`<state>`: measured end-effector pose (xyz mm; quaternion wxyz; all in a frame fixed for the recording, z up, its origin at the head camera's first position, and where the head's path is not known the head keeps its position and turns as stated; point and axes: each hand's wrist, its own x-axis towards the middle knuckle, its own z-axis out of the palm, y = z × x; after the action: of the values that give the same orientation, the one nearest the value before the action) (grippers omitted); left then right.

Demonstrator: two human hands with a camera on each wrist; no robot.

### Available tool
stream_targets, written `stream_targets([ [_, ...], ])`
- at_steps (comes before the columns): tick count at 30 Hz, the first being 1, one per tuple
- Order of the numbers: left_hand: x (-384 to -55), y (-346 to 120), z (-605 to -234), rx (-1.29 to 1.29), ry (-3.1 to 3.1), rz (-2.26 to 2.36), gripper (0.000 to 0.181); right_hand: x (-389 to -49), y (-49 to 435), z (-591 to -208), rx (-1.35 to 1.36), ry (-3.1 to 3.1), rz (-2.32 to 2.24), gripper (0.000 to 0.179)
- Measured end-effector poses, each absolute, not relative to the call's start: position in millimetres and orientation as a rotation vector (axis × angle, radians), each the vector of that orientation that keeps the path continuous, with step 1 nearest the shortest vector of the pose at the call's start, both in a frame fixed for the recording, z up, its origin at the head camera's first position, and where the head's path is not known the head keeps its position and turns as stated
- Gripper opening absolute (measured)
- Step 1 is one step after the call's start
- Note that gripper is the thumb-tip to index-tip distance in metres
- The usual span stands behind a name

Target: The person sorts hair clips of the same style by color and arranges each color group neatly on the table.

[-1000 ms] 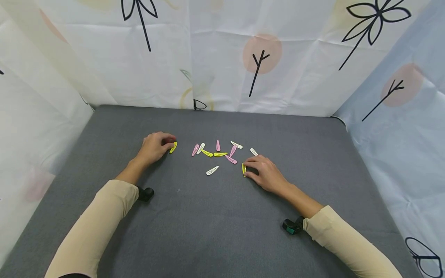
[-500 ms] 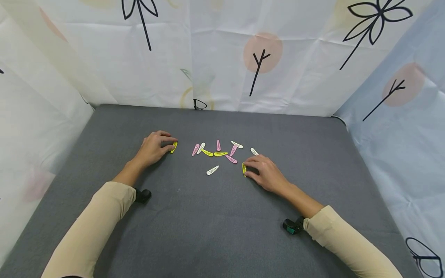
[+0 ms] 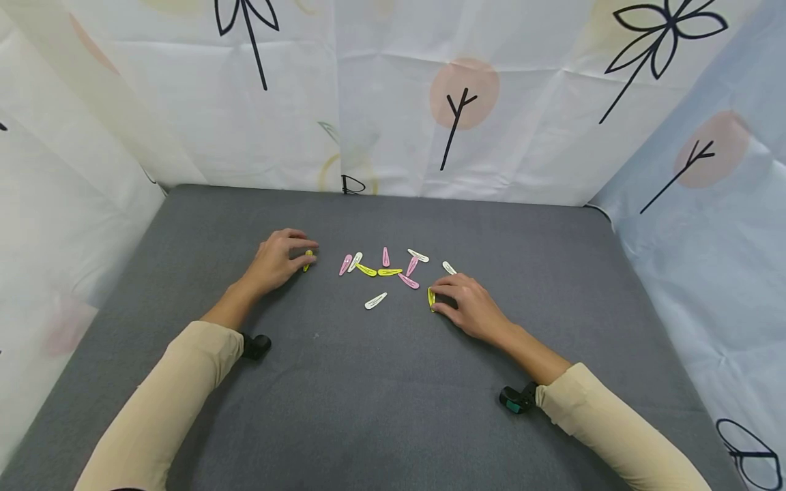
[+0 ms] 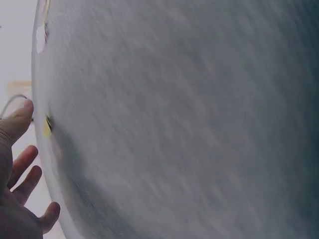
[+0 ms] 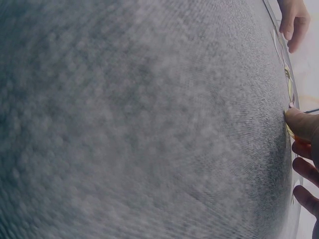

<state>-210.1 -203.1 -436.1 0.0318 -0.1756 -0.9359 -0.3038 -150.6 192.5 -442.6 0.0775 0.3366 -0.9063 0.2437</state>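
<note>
At the left of the head view, my left hand (image 3: 279,261) hovers with thumb and fingers spread, right by a yellow hair clip (image 3: 308,261) that the thumb partly covers. The left wrist view shows that yellow clip (image 4: 47,126) on the cloth, apart from the fingers. On the right side, my right hand (image 3: 469,303) pinches another yellow hair clip (image 3: 431,299) between thumb and fingers, low at the cloth. A white hair clip (image 3: 449,268) lies just beyond its knuckles. In the right wrist view the thumb (image 5: 300,123) hides much of the pinched clip.
Between the hands lie several loose snap clips: pink (image 3: 345,265), white (image 3: 376,301) and yellow (image 3: 389,272) ones, some touching. The grey cloth-covered table (image 3: 344,409) meets a patterned white curtain (image 3: 393,136) at the back and sides.
My left hand has let go of its yellow clip; the fingers have spread and shifted slightly away and to the right. The right hand stays where it was with its clip.
</note>
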Motion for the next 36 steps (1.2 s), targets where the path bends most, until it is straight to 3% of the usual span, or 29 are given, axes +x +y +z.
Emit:
stream_targets([
  [18,-213,-144,-432,-0.756,-2.882,-0.95,0.029,-150,193,-443,1.009,-2.711,0.724,0.027],
  [36,-216,-119,-442,-0.959,-2.862,-0.704,0.017,-150,192,-442,1.009,-2.711,0.731,0.027],
])
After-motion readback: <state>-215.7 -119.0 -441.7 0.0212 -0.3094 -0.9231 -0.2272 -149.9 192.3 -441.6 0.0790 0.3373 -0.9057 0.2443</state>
